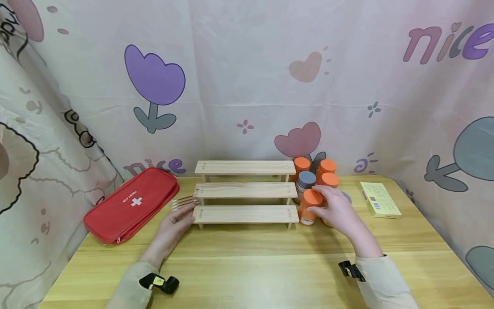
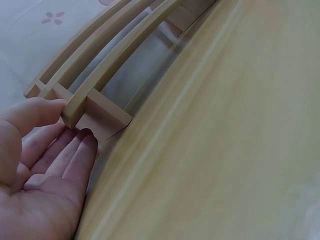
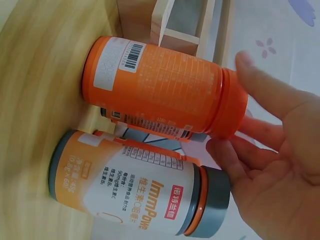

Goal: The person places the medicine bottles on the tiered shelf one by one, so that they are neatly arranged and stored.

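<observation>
A three-tier wooden rack [image 1: 247,213] stands on the table. My left hand [image 1: 174,227] is at its left end; in the left wrist view the thumb [image 2: 47,111] touches the lowest board's end, and the fingers extend below it. To the rack's right, my right hand [image 1: 339,211] grips an orange bottle [image 1: 307,215] by its cap, thumb on one side and fingers on the other. The bottle is upright, a barcode label low on its side. Right beside it stands a white-and-orange bottle [image 3: 145,182] with a grey cap, mostly hidden by the hand in the head view.
Behind the right hand cluster several more bottles, among them one with a grey-blue cap [image 1: 306,179] and one with an orange cap [image 1: 327,166]. A red first-aid pouch [image 1: 131,206] lies at the left. On the right lies a pale yellow-green box [image 1: 380,199]. A printed curtain [image 1: 239,77] hangs behind.
</observation>
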`<state>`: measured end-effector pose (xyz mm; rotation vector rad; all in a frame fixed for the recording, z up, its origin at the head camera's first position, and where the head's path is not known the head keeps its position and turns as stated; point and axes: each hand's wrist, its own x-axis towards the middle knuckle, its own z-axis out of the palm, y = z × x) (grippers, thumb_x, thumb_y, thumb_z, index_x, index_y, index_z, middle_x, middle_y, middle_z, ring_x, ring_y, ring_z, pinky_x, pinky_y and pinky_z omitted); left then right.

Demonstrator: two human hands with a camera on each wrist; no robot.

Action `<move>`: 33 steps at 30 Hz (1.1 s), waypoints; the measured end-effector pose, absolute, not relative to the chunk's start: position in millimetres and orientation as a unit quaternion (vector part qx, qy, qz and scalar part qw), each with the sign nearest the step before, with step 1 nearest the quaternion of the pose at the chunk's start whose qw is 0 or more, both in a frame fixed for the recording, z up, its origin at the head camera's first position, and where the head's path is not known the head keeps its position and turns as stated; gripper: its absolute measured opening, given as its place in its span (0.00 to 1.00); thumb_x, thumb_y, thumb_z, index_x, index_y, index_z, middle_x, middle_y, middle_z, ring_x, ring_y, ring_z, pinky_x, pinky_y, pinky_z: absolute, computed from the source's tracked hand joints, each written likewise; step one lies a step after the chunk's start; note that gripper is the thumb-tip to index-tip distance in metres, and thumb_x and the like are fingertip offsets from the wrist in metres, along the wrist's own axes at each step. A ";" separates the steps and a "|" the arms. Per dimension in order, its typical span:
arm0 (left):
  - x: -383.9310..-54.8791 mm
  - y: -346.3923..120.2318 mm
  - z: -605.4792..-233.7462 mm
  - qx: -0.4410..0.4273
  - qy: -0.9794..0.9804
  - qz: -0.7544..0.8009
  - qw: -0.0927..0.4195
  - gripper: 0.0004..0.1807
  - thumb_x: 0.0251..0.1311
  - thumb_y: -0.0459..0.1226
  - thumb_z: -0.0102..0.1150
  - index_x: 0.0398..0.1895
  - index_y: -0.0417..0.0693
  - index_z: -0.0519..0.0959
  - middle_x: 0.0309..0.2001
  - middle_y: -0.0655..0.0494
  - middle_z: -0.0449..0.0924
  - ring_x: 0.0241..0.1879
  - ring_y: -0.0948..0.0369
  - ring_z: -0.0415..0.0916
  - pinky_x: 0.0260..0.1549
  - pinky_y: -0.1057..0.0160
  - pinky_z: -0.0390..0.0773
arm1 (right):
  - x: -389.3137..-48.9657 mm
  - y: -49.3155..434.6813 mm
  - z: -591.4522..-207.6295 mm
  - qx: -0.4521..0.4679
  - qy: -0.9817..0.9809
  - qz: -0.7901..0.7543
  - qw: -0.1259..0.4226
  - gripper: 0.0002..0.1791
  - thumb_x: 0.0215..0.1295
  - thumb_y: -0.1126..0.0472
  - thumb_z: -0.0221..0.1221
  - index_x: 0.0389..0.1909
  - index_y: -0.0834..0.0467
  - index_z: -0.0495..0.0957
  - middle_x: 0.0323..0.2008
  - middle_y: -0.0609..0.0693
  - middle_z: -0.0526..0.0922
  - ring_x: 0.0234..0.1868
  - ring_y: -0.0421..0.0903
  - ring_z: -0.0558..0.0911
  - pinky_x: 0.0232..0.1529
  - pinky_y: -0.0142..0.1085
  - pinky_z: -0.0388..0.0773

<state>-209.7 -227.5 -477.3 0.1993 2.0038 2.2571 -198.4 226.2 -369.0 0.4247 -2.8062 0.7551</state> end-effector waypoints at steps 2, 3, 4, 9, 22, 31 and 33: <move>-210.4 -227.8 -476.8 0.067 0.661 0.745 0.059 0.31 0.67 0.32 0.54 0.70 0.33 0.58 0.70 0.39 0.55 0.56 0.69 0.70 0.55 0.69 0.71 | -199.4 225.8 -368.2 0.139 -0.953 0.252 0.099 0.33 0.53 0.61 0.71 0.58 0.70 0.72 0.57 0.68 0.73 0.58 0.65 0.69 0.57 0.58 0.67; -210.7 -227.8 -476.5 0.066 0.661 0.745 0.059 0.31 0.67 0.33 0.54 0.70 0.33 0.58 0.70 0.39 0.55 0.56 0.68 0.71 0.55 0.69 0.71 | -200.0 225.8 -368.0 0.137 -0.953 0.251 0.099 0.32 0.53 0.61 0.70 0.57 0.70 0.72 0.56 0.68 0.73 0.58 0.65 0.69 0.57 0.58 0.67; -210.7 -227.8 -476.1 0.064 0.661 0.745 0.058 0.31 0.66 0.33 0.55 0.70 0.33 0.58 0.70 0.40 0.56 0.55 0.68 0.71 0.55 0.69 0.71 | -200.6 225.8 -367.8 0.135 -0.953 0.251 0.099 0.31 0.54 0.62 0.70 0.57 0.70 0.72 0.56 0.68 0.73 0.58 0.65 0.70 0.57 0.58 0.67; -210.2 -228.7 -476.3 0.055 0.657 0.750 0.062 0.31 0.67 0.32 0.55 0.70 0.33 0.58 0.70 0.41 0.56 0.55 0.69 0.70 0.55 0.69 0.71 | -202.3 226.6 -366.0 0.133 -0.954 0.249 0.104 0.30 0.53 0.61 0.71 0.55 0.69 0.75 0.54 0.66 0.76 0.56 0.64 0.71 0.56 0.58 0.68; -207.6 -227.2 -474.4 0.062 0.654 0.752 0.061 0.30 0.67 0.31 0.53 0.70 0.31 0.57 0.69 0.38 0.56 0.55 0.69 0.71 0.54 0.71 0.71 | -194.7 225.6 -340.5 0.145 -0.938 0.279 0.144 0.29 0.53 0.58 0.71 0.55 0.65 0.77 0.52 0.60 0.77 0.45 0.56 0.76 0.43 0.50 0.76; -207.6 -227.4 -476.2 0.060 0.654 0.751 0.066 0.31 0.67 0.32 0.54 0.70 0.33 0.57 0.70 0.38 0.54 0.56 0.70 0.70 0.54 0.71 0.70 | -204.2 193.9 -313.0 0.181 -0.911 0.330 0.167 0.29 0.53 0.50 0.71 0.55 0.58 0.79 0.55 0.53 0.77 0.51 0.50 0.74 0.44 0.45 0.75; -206.9 -227.3 -476.4 0.058 0.654 0.751 0.067 0.31 0.67 0.32 0.54 0.70 0.33 0.57 0.70 0.39 0.54 0.56 0.70 0.70 0.54 0.71 0.70 | -209.9 181.3 -307.5 0.201 -0.901 0.344 0.170 0.29 0.52 0.51 0.71 0.55 0.58 0.79 0.54 0.49 0.77 0.49 0.46 0.75 0.42 0.42 0.75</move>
